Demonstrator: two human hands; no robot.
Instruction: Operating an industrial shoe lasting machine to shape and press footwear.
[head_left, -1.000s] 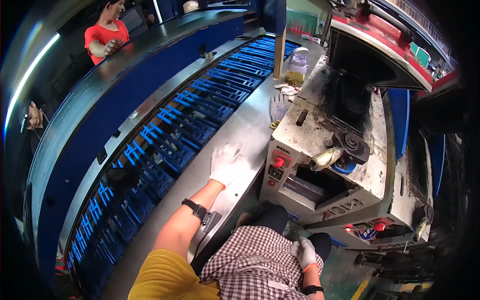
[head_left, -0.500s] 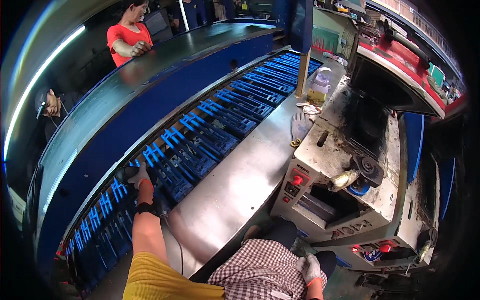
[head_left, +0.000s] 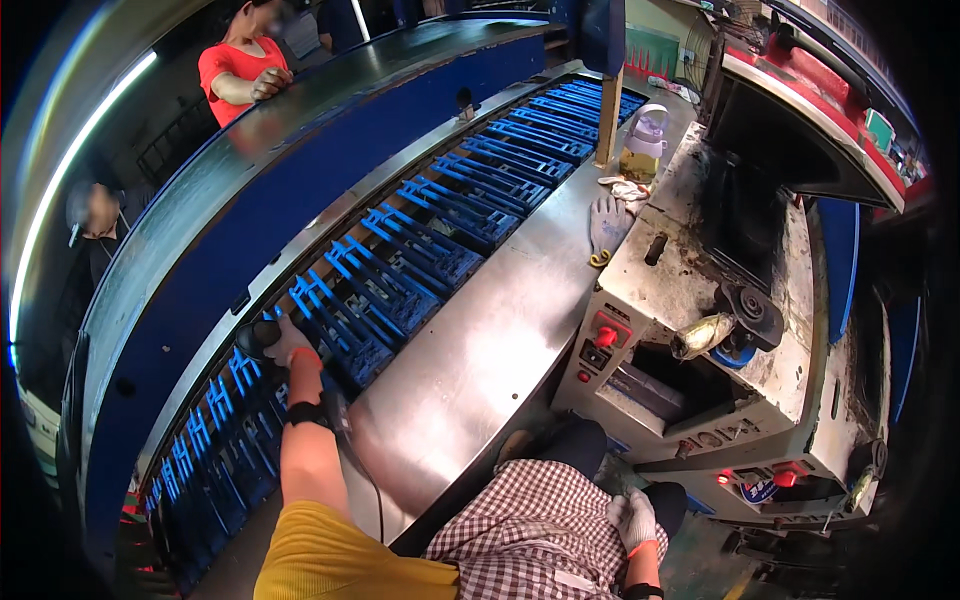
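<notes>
Left fingers [head_left: 287, 333], their spread unclear, touch a black rounded object [head_left: 258, 338].

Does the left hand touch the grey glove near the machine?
Apart. The head view shows a wide stretch of metal ledge between the left hand and the grey glove.

black knob-like object [head_left: 258, 339], white-gloved left hand [head_left: 290, 345] and right hand [head_left: 632, 518] with orange cuffs [head_left: 305, 354], blue slats [head_left: 400, 264], silver-grey counter [head_left: 470, 345], yellow sleeve [head_left: 340, 555], maroon-and-white checked garment [head_left: 535, 510], red shirt [head_left: 228, 72], grey glove [head_left: 607, 224] with yellow edge [head_left: 600, 259]
</notes>
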